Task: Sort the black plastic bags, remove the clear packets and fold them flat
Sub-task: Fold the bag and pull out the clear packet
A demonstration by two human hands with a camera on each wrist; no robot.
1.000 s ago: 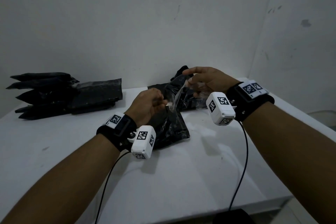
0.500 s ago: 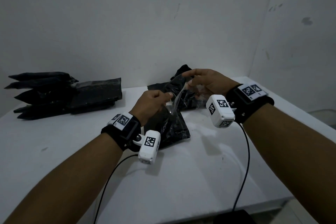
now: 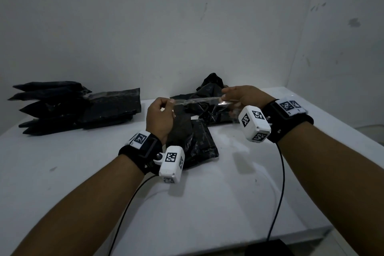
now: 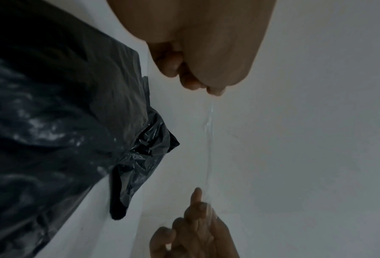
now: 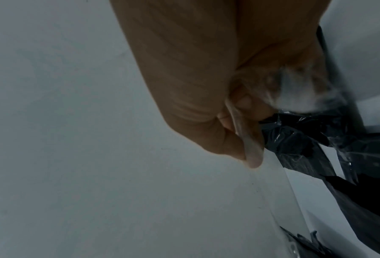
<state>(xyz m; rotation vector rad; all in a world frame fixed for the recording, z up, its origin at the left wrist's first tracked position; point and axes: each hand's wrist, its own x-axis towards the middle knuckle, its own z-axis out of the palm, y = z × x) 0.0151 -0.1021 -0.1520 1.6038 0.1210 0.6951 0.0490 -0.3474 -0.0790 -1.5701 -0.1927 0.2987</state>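
Between the two sets of fingertips, centre of the head view: a clear packet (image 3: 199, 101), pulled taut into a narrow strip. Left hand (image 3: 160, 117) curled, thumb and forefinger pinched on the strip's left end; right hand (image 3: 247, 96) curled likewise, thumb and fingers closed on the right end (with a crumpled wad of film apparently bunched in the palm). Nothing else held by either.

Long axis running left to right across the frame, nearly level, raised clear of the table (image 3: 207, 203). Each hand at one end, so neither nearer than the other. Probably mid-fold or smoothing; next move likely turning on bringing one end over to meet the other along that axis.

Directly below the strip, at centre: a flattened black bag (image 3: 197, 141) on the table, with a looser crumpled heap of black bags (image 3: 209, 87) behind it, toward the wall. At far left of the frame, well apart: a stack of folded black bags (image 3: 68, 108).

Left wrist view: strip seen edge-on, a faint vertical line from left fingertips (image 4: 215, 90) at top down to the right hand at bottom, thinness plain here. Right wrist view: film (image 5: 240, 122) wrapped over the thumb and clouded wad near the palm, hidden from the head camera. Stack at left visible from the head only.
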